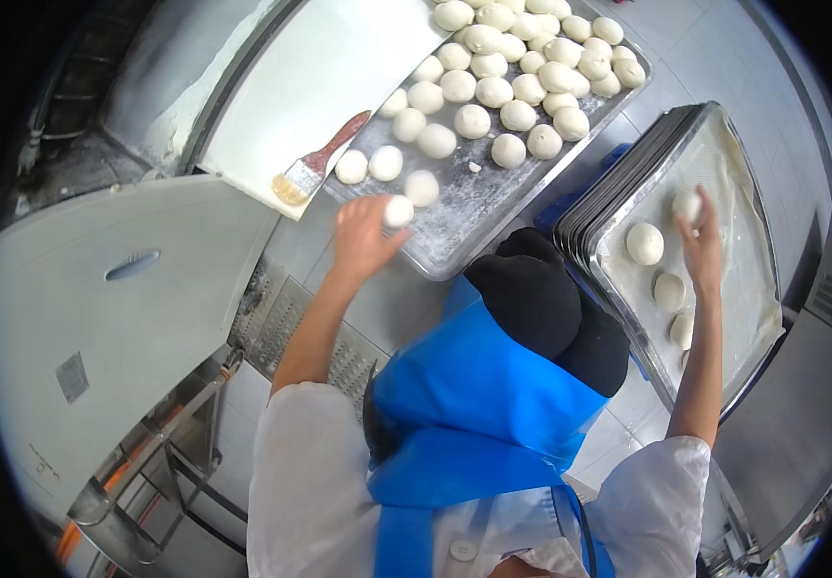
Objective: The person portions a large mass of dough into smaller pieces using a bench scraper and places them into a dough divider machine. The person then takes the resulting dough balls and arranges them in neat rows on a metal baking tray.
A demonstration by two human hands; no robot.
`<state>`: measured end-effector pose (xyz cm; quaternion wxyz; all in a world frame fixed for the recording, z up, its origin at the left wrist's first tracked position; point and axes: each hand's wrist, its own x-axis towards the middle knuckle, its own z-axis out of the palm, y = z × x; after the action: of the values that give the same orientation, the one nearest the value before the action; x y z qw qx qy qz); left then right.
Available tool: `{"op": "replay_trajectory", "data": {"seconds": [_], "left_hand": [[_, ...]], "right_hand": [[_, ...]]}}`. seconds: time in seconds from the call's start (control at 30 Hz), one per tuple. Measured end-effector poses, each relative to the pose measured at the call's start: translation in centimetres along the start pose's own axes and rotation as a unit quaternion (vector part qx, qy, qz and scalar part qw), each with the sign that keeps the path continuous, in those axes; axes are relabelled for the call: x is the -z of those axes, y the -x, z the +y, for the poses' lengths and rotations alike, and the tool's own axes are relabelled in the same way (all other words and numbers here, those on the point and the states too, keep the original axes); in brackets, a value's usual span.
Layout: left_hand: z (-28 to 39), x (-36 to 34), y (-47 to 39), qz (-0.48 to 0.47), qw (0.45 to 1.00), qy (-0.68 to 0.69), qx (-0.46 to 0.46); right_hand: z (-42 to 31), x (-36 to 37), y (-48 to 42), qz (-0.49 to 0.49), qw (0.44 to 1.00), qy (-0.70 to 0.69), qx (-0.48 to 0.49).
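Note:
Many round white dough balls [495, 92] lie on a floured metal tray [452, 231], crowded towards its far end. At the tray's near left corner, my left hand [363, 235] holds a dough ball [398, 212] between thumb and fingers. Over to the right, my right hand [701, 242] has its fingers around another dough ball [687, 206], slightly blurred, above a lined baking tray [734, 289]. Beside that hand, several dough balls [645, 243] stand in a row on the liner, some partly hidden by my right forearm.
A flat brush [322, 160] with a reddish handle rests on a white board [315, 79] left of the floured tray. The lined tray tops a stack of metal trays [625, 170] over a blue base [557, 209]. A pale machine panel [120, 289] stands at left.

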<state>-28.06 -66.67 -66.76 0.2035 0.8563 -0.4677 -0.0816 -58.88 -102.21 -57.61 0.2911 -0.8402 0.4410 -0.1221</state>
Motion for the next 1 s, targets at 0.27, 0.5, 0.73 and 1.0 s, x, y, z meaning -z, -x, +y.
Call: {"op": "replay_trajectory", "data": {"seconds": [0.27, 0.5, 0.73, 1.0], "left_hand": [[1.6, -0.4, -1.3, -0.068, 0.992, 0.066, 0.081], [4.8, 4.7, -1.8, 0.076, 0.496, 0.793, 0.345], [5.1, 5.7, -3.5, 0.041, 0.405, 0.851, 0.331], [7.3, 7.9, -7.3, 0.038, 0.503, 0.824, 0.258]], "right_hand": [[-9.8, -2.8, -2.8, -0.01, 0.976, 0.014, 0.219], [-18.4, -22.3, -2.7, -0.352, 0.802, 0.193, 0.442], [-19.7, -22.9, -4.9, -0.396, 0.857, 0.033, 0.329], [-16.2, -3.1, -5.0, -0.407, 0.635, -0.653, -0.07]]}}
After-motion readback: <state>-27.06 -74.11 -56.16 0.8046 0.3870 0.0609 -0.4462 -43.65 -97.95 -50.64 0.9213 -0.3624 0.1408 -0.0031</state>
